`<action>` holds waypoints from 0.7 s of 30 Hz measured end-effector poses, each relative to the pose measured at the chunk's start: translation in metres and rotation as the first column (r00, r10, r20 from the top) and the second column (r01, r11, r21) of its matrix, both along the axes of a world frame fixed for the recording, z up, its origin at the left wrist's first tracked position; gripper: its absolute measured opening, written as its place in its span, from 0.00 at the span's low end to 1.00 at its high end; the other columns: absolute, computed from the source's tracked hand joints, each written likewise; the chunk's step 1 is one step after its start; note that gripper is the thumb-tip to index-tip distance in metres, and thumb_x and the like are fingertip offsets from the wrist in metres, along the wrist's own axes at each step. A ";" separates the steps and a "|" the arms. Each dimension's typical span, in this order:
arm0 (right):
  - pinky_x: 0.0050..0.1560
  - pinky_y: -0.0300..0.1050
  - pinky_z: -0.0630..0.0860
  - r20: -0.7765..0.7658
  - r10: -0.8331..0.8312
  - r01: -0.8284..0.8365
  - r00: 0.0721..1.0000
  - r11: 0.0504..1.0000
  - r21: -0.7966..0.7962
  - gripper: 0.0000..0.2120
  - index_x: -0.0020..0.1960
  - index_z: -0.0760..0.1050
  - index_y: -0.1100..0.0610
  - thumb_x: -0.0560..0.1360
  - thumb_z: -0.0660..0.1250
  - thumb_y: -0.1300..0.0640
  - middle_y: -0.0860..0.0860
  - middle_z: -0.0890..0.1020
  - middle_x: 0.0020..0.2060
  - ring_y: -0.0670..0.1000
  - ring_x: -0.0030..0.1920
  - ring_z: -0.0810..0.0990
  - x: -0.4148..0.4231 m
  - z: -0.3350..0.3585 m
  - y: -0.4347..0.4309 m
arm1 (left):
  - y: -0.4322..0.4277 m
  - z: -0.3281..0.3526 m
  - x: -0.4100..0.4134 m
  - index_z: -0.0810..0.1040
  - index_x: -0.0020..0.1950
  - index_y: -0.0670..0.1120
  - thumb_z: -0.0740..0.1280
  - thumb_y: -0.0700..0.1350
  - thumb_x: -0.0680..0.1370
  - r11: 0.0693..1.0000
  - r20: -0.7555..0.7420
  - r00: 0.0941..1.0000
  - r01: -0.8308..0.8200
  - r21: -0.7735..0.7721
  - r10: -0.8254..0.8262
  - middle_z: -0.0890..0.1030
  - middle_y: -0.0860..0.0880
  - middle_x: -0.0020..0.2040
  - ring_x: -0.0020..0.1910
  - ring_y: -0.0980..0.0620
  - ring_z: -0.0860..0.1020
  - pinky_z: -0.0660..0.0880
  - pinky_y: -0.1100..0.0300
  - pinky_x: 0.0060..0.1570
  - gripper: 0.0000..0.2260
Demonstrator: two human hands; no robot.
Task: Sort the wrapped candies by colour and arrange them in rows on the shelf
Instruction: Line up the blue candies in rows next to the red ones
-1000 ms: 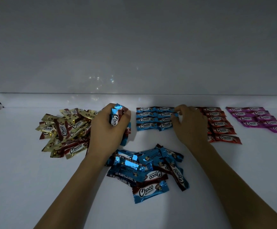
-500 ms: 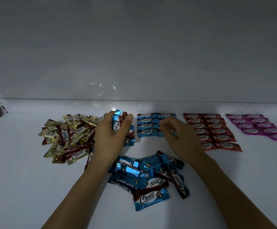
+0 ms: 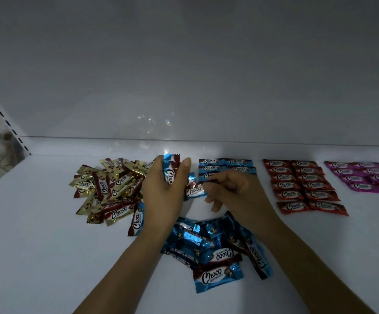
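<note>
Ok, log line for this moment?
left hand grip: holds blue candies | right hand grip: pinches blue candy | blue rows: unfinished | gold pile: unsorted

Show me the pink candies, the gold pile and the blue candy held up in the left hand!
Pink candies [image 3: 375, 179]: head view, a wrapper mid-rows.
Gold pile [image 3: 116, 184]: head view, a wrapper near the heap's middle.
Blue candy [image 3: 170, 172] in the left hand [image 3: 161, 198]: head view, its wrapper face between thumb and fingers.
</note>
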State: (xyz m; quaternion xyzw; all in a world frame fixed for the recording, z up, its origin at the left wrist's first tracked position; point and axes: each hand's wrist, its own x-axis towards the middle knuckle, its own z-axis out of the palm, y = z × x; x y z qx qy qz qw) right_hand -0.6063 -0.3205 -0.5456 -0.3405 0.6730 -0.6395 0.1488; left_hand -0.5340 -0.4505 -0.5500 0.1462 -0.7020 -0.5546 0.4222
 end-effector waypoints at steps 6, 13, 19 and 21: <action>0.31 0.36 0.76 0.020 -0.178 0.178 0.984 0.984 0.016 0.07 0.42 0.78 0.55 0.76 0.65 0.65 0.53 0.83 0.34 0.45 0.30 0.81 -0.013 -0.001 0.009 | -0.008 0.002 0.002 0.74 0.42 0.49 0.66 0.48 0.78 0.996 -0.016 0.996 -0.082 0.025 0.082 0.78 0.53 0.35 0.34 0.57 0.77 0.75 0.62 0.35 0.06; 0.34 0.34 0.72 -0.353 -0.249 0.371 0.902 0.865 0.339 0.06 0.41 0.79 0.49 0.76 0.67 0.51 0.43 0.80 0.31 0.41 0.31 0.78 -0.021 -0.017 0.011 | -0.007 0.000 0.001 0.76 0.42 0.44 0.66 0.44 0.79 0.998 0.014 0.999 -0.047 -0.030 0.048 0.77 0.55 0.35 0.36 0.57 0.77 0.77 0.59 0.40 0.07; 0.32 0.32 0.68 -0.579 -0.214 0.508 0.787 0.758 0.410 0.09 0.54 0.79 0.50 0.77 0.66 0.50 0.40 0.77 0.35 0.39 0.30 0.72 -0.026 -0.025 0.015 | -0.009 0.001 0.001 0.75 0.41 0.49 0.67 0.46 0.78 0.999 0.005 0.999 -0.039 -0.025 0.039 0.78 0.56 0.34 0.37 0.53 0.78 0.78 0.55 0.41 0.06; 0.35 0.37 0.75 -0.563 -0.227 0.489 0.795 0.789 0.373 0.07 0.54 0.78 0.50 0.77 0.65 0.54 0.46 0.82 0.42 0.40 0.34 0.75 -0.027 -0.026 0.017 | -0.009 0.001 0.002 0.76 0.42 0.49 0.67 0.48 0.78 0.999 0.008 0.999 -0.035 -0.002 0.035 0.79 0.54 0.36 0.38 0.50 0.80 0.79 0.53 0.42 0.06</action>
